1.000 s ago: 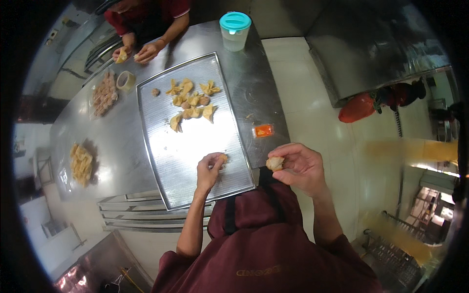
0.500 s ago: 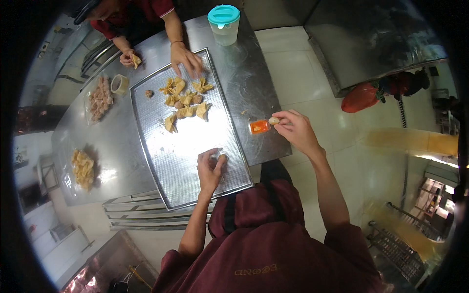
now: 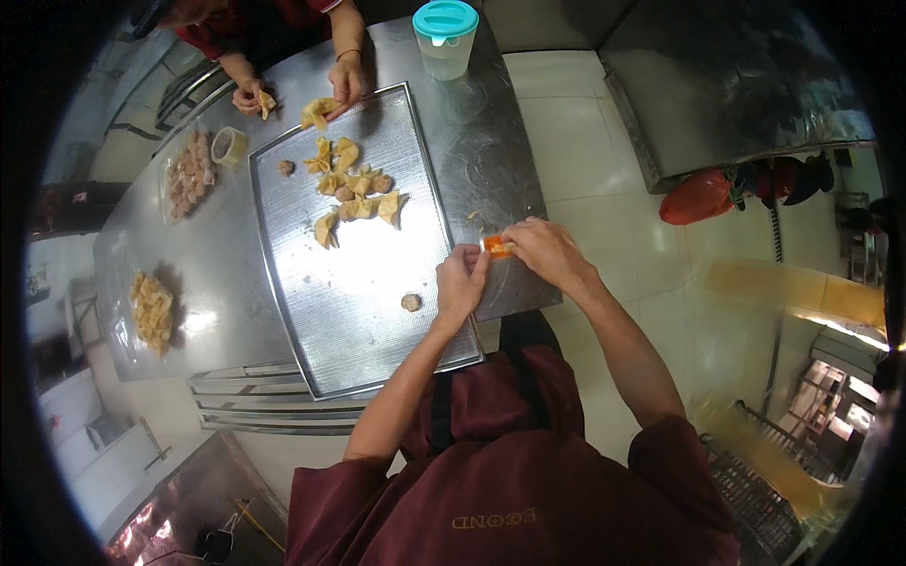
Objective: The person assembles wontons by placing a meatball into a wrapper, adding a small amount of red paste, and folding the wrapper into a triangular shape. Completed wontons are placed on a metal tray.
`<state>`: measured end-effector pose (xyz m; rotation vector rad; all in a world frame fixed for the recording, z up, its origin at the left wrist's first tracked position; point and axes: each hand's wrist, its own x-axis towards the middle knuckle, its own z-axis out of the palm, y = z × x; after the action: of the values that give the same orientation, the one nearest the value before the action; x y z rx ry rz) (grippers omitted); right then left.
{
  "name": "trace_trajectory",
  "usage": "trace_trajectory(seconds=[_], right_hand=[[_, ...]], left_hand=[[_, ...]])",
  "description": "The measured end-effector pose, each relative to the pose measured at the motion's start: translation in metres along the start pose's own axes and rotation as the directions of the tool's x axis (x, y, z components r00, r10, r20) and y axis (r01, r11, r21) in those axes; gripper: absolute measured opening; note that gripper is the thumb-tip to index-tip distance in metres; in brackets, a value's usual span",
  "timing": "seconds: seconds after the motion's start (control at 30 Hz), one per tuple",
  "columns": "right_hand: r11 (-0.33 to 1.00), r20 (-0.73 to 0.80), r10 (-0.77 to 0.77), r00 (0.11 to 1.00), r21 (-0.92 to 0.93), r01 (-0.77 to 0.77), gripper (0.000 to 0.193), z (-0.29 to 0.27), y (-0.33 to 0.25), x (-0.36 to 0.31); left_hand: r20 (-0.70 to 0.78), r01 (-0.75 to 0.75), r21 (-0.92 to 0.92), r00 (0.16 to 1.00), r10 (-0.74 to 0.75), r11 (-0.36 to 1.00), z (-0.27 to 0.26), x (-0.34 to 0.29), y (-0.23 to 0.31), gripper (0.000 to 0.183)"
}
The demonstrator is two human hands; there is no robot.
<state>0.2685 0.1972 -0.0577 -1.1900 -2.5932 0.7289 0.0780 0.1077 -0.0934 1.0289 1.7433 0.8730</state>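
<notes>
A small flat orange packet (image 3: pixel 497 247) lies on the steel table just right of the tray. At its near left edge, the fingertips of my left hand (image 3: pixel 461 288) are closed on it. My right hand (image 3: pixel 545 251) is closed at its right end; the fingers hide what they pinch. One meatball (image 3: pixel 411 302) rests alone on the tray near my left wrist. Farther up, folded yellow wrappers (image 3: pixel 356 208) and several meatballs sit in a cluster on the tray (image 3: pixel 283 311).
Across the table a co-worker's hand (image 3: pixel 347 78) holds a folded wrapper (image 3: pixel 319 113); the other hand (image 3: pixel 247 97) holds another. A lidded pitcher (image 3: pixel 445 42) stands at the back. Left of the tray are bagged meatballs (image 3: pixel 189 179), a tape roll (image 3: pixel 228 147) and a wrapper pile (image 3: pixel 151 311).
My left hand has left the meatball on the tray and come right to the packet. My right hand, earlier pinching a pale ball, has moved onto the packet. The co-worker has lifted a wrapper.
</notes>
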Motion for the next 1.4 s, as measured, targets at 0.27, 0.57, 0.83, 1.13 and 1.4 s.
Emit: trace_trajectory(seconds=[0.27,0.57,0.83,1.13,1.4], right_hand=[[0.999,0.041,0.014,0.999,-0.035,-0.013,0.008,0.011,0.0,0.001],[0.985,0.01,0.087,0.996,0.148,-0.088,0.013,0.025,-0.007,-0.001],[0.844,0.063,0.225,0.972,0.486,-0.227,0.022,0.018,-0.008,0.002],[0.533,0.245,0.364,0.899,0.736,-0.417,0.024,-0.024,-0.013,-0.007],[0.146,0.053,0.261,0.964,0.985,-0.094,0.023,-0.124,-0.106,-0.028]], left_hand=[[-0.061,-0.051,0.039,0.997,0.053,0.998,0.01,0.006,-0.01,0.019],[0.024,0.077,-0.105,0.997,-0.075,0.992,0.011,0.004,-0.009,0.02],[0.046,0.104,-0.155,0.994,-0.098,0.982,0.004,0.006,-0.006,0.021],[0.051,0.08,-0.22,0.996,-0.071,0.972,-0.01,-0.006,-0.002,0.019],[-0.029,0.07,-0.222,0.997,-0.078,0.972,-0.066,-0.037,-0.002,0.026]])
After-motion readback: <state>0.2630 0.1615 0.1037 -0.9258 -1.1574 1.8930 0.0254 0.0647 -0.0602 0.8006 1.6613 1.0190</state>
